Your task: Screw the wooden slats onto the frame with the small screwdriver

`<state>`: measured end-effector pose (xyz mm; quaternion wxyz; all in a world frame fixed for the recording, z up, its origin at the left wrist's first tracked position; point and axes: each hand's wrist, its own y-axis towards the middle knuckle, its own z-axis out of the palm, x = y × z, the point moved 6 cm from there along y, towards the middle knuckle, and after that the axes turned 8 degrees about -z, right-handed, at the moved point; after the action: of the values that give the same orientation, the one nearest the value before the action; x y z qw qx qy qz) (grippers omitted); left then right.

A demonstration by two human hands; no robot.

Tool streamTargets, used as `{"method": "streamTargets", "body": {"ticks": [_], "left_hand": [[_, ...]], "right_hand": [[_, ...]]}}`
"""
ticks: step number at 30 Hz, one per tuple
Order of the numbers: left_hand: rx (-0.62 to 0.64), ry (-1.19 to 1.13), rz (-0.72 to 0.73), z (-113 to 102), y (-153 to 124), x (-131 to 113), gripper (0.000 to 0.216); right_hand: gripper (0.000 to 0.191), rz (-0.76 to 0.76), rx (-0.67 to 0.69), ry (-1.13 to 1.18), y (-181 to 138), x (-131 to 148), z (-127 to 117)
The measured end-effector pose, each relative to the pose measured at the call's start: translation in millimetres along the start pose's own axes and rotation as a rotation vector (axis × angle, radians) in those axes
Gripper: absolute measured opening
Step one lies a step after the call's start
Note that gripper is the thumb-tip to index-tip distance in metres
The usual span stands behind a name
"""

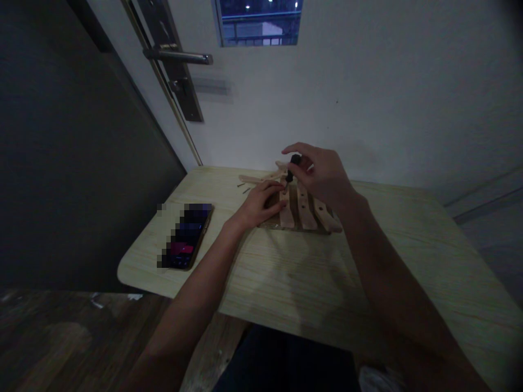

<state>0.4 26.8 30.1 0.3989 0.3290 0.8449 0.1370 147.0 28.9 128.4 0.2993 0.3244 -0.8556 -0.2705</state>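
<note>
Black-handled screwdriver (pixel 290 175), held in curled fingers of the right hand (pixel 324 171), slants steeply down towards far end of pale, flat wooden slat (pixel 287 216) lying near-to-far on the table (pixel 265 272); left hand (pixel 261 203), half-open, nothing visibly gripped, touches slat's left side.

screwdriver (pixel 290 176) partly hidden, window (pixel 259 27) cut off

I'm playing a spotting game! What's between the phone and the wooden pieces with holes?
In the head view, the left hand lies between the phone and the wooden pieces, with tabletop showing between hand and phone.
</note>
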Motion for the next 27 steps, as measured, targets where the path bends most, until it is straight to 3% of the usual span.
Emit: {"method": "streamTargets", "body": {"ticks": [9, 16, 21, 27], "left_hand": [[0.018, -0.007, -0.008, -1.6, 0.1, -1.5, 0.036], [-0.006, -0.005, 0.012, -1.2, -0.3, -0.7, 0.037], [0.005, 0.002, 0.004, -0.7, 0.3, -0.7, 0.036], [0.006, 0.016, -0.001, -0.7, 0.6, -1.5, 0.034]], "right_hand": [[0.043, -0.04, 0.005, 0.033, -5.8, -6.6, 4.5], [0.022, -0.015, 0.055, 0.101, -0.2, 2.0, 5.9], [0.03, -0.03, -0.004, 0.043, -2.0, -4.2, 8.1], [0.031, -0.023, 0.034, -0.014, -3.9, -2.7, 10.6]]}}
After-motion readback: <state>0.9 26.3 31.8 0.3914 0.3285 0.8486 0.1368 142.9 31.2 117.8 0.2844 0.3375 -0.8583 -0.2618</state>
